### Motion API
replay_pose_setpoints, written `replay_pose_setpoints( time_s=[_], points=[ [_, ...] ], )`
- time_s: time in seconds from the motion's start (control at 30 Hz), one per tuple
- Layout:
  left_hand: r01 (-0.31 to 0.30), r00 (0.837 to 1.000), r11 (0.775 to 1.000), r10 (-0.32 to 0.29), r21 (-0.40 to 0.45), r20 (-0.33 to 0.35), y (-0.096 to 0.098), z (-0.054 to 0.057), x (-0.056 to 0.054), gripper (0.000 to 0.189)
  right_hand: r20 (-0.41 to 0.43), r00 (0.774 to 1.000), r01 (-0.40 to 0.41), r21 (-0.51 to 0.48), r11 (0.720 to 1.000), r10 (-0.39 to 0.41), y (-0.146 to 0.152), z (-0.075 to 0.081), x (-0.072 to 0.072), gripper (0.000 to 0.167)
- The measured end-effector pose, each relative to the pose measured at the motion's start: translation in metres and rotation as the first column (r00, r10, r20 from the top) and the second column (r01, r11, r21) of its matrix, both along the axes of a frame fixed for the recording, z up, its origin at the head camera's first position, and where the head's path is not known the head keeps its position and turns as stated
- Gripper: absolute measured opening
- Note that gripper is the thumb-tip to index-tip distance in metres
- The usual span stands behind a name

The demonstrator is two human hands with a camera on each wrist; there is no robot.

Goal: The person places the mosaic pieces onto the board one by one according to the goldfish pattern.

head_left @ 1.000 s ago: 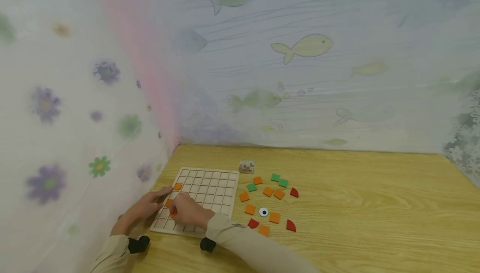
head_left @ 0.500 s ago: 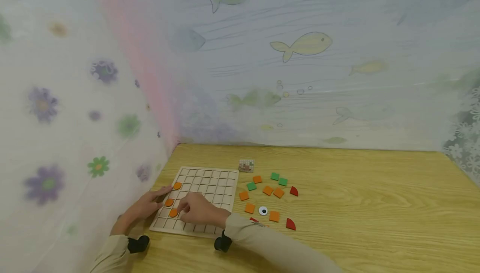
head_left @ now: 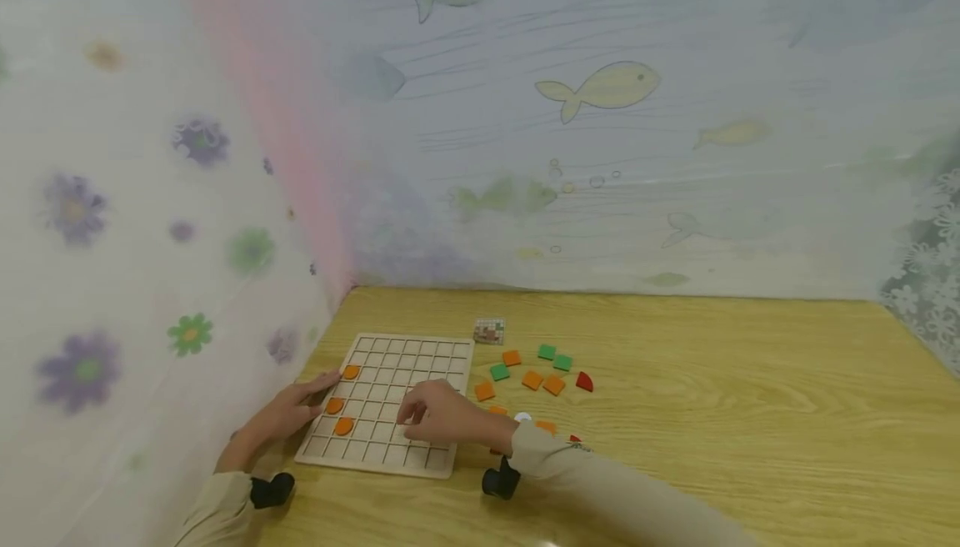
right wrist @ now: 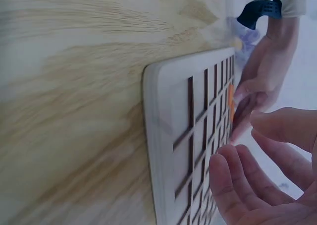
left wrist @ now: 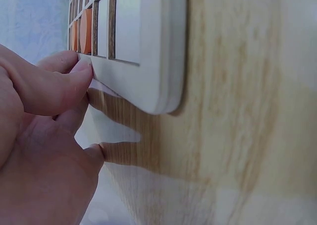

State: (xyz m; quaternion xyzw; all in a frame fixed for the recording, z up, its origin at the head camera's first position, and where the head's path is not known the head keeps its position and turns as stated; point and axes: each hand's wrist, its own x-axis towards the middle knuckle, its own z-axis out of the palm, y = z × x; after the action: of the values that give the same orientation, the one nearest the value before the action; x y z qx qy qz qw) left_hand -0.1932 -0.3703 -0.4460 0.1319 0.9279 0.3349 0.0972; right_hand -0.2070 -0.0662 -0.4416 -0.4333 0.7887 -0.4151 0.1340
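A pale wooden grid board (head_left: 420, 357) lies at the left of the table. Three round orange pieces (head_left: 344, 426) sit in cells near its left side. At the board's left edge rests my left hand (head_left: 288, 410); in the left wrist view its thumb touches the rim, with the other fingers lower beside the edge. My right hand (head_left: 438, 414) is over the board's right part with loosely bent fingers. The right wrist view shows a gap between its thumb (right wrist: 277, 123) and fingertips, with nothing held there.
To the right of the board lie orange squares (head_left: 553, 384), green squares (head_left: 562, 362) and red quarter-round pieces (head_left: 584, 381). A white eye piece (head_left: 522, 418) is partly hidden by the right forearm. A small picture card (head_left: 490, 331) lies behind them. Fabric walls stand left and behind.
My right hand has let go of a round orange piece at the board's left and moved right across the board, uncovering the orange pieces. The left hand stays at the edge.
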Motion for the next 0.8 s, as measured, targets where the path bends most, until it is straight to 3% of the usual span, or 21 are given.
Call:
replay_pose_setpoints(
  time_s=[0.4,0.8],
  points=[
    [0.010,1.000,1.000,-0.010,-0.015,-0.010,0.001,0.001,0.001,0.055,0.000,1.000,-0.019,-0.048,0.999,0.019,0.056,0.010,0.005,0.009],
    [0.009,1.000,1.000,-0.009,-0.023,-0.014,0.002,0.000,0.000,0.056,0.007,0.995,0.102,-0.044,0.994,-0.102,0.111,-0.002,0.005,0.010]
  ],
)
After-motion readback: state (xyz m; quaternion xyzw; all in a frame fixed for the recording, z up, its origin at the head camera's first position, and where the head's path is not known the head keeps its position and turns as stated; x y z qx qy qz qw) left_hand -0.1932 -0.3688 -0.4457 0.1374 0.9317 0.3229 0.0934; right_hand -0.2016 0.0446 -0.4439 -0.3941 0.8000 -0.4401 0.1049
